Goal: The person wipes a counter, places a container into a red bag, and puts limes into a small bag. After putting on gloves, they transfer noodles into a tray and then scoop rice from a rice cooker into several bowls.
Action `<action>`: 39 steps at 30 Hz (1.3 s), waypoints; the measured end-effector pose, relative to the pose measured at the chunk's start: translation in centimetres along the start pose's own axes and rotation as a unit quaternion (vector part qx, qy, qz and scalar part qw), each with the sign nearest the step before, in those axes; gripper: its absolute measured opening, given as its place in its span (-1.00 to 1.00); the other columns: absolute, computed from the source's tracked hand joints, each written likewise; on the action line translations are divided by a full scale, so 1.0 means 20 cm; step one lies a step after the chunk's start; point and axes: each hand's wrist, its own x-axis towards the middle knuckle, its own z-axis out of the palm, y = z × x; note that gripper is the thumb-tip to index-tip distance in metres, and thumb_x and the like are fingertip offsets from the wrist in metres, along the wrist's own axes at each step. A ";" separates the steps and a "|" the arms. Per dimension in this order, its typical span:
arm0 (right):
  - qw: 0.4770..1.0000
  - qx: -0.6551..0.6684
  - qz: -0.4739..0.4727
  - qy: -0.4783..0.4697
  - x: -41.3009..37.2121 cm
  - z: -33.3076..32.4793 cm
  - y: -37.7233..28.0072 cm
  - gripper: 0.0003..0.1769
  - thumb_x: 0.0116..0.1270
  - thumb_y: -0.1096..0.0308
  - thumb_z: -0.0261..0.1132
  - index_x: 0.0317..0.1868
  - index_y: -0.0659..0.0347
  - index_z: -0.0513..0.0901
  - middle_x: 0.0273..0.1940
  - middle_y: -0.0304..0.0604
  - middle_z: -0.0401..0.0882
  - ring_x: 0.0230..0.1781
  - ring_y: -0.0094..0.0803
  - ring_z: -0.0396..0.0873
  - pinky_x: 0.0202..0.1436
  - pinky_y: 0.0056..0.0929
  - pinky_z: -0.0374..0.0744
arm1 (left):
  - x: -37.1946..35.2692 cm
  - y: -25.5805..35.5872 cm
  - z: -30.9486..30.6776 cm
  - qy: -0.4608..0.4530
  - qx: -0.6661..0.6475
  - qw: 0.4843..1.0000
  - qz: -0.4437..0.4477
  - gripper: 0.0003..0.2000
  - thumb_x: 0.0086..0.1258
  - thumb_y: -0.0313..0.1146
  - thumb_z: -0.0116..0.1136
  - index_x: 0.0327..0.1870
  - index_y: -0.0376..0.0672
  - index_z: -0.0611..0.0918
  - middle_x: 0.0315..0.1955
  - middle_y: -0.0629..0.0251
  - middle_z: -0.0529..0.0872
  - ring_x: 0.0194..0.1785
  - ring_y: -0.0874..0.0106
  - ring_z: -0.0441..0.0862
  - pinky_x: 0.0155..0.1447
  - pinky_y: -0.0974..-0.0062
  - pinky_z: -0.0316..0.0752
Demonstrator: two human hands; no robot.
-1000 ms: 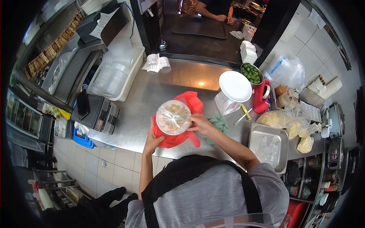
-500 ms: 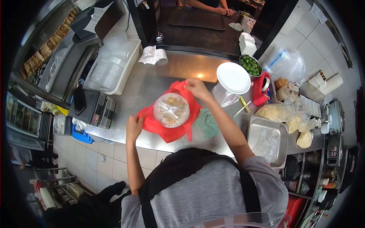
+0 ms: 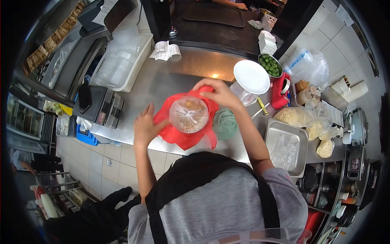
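Note:
A round food tub (image 3: 189,114) wrapped in clear plastic, gathered at the top, sits on a spread-out red plastic bag (image 3: 172,136) on the steel counter. To its left, my left hand (image 3: 146,127) is open, the fingers spread and the thumb reaching to the bag's left edge. My right hand (image 3: 217,92) is closed on the bag's far right edge, just beyond the tub. A crumpled green cloth (image 3: 225,124) lies against the bag's right side.
White lids or plates (image 3: 252,77) are stacked on the right, near a bowl of green limes (image 3: 270,66). A steel pan (image 3: 286,148) holds clear plastic. At the left stand a white basket (image 3: 136,67) of clear containers and a drawer box (image 3: 103,107). Paper slips (image 3: 165,51) lie behind.
My left hand has let go of the bag's left edge and spread its fingers. My right hand has turned over the bag's far edge. The co-worker's hands behind the counter have mostly left view.

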 end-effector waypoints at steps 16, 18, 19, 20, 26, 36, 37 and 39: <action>0.899 -0.330 0.187 -0.217 -0.06 0.31 -0.06 -0.44 0.12 0.23 0.31 0.18 -0.17 0.45 -0.07 -0.03 0.56 -0.04 -0.12 0.54 0.01 -0.14 0.48 | 0.11 0.22 0.21 -0.096 0.001 0.993 -0.065 -0.80 0.26 -0.18 0.07 -0.32 -0.10 0.62 -0.43 0.02 0.64 -0.33 0.03 0.60 -0.31 0.14 0.48; 0.928 -0.234 0.181 -0.229 -0.06 0.25 -0.06 -0.48 0.11 0.32 0.29 0.15 -0.11 0.49 -0.11 -0.02 0.58 -0.11 -0.18 0.57 -0.04 -0.20 0.51 | 0.10 0.25 0.18 -0.072 0.003 0.996 -0.047 -0.78 0.23 -0.19 0.11 -0.21 -0.10 0.60 -0.29 0.05 0.63 -0.20 0.09 0.58 -0.22 0.18 0.46; 0.938 -0.183 0.178 -0.233 -0.06 0.22 -0.05 -0.49 0.11 0.36 0.28 0.13 -0.08 0.51 -0.13 -0.02 0.59 -0.14 -0.21 0.58 -0.07 -0.23 0.52 | 0.09 0.25 0.16 -0.022 0.004 1.000 -0.022 -0.74 0.21 -0.20 0.14 -0.14 -0.10 0.58 -0.21 0.08 0.60 -0.13 0.13 0.56 -0.14 0.20 0.45; 0.965 -0.158 0.110 -0.180 -0.06 0.22 0.01 -0.52 0.11 0.41 0.26 0.11 -0.06 0.53 -0.24 -0.04 0.58 -0.26 -0.29 0.57 -0.17 -0.31 0.52 | 0.08 0.26 0.13 0.029 0.005 1.000 0.003 -0.70 0.19 -0.21 0.16 -0.08 -0.10 0.56 -0.13 0.10 0.58 -0.06 0.16 0.53 -0.07 0.23 0.44; 0.990 -0.053 0.127 -0.032 0.06 0.02 0.01 -0.59 0.09 0.53 0.22 -0.01 0.03 0.62 -0.65 -0.26 0.40 -0.60 -0.59 0.38 -0.43 -0.56 0.41 | -0.10 0.27 -0.02 -0.155 0.030 0.945 0.288 -0.70 0.11 -0.29 0.21 -0.12 -0.16 0.55 -0.17 0.22 0.57 -0.03 0.32 0.50 0.15 0.24 0.29; 0.998 -0.053 -0.024 0.031 0.29 -0.14 0.03 -0.68 0.06 0.59 0.20 -0.14 0.17 0.65 -0.68 -0.35 0.29 -0.65 -0.59 0.18 -0.49 -0.52 0.28 | 0.03 0.11 -0.27 -0.254 -0.252 0.904 0.234 -0.87 0.09 -0.42 0.20 -0.39 -0.27 0.58 -0.52 0.08 0.61 -0.41 0.11 0.57 -0.30 0.30 0.44; 0.996 -0.051 -0.051 0.046 0.34 -0.14 0.04 -0.69 0.07 0.59 0.20 -0.15 0.16 0.66 -0.68 -0.34 0.30 -0.66 -0.59 0.18 -0.49 -0.51 0.28 | 0.04 0.10 -0.30 -0.225 -0.271 0.909 0.221 -0.87 0.08 -0.43 0.20 -0.38 -0.27 0.59 -0.53 0.08 0.61 -0.43 0.12 0.57 -0.31 0.32 0.44; 0.995 -0.066 -0.052 0.052 0.39 -0.14 0.03 -0.72 0.08 0.57 0.20 -0.17 0.15 0.66 -0.57 -0.31 0.42 -0.56 -0.59 0.29 -0.40 -0.53 0.34 | 0.05 0.10 -0.31 -0.180 -0.343 0.899 0.205 -0.84 0.00 -0.49 0.23 -0.36 -0.28 0.61 -0.54 0.13 0.62 -0.47 0.21 0.58 -0.37 0.42 0.44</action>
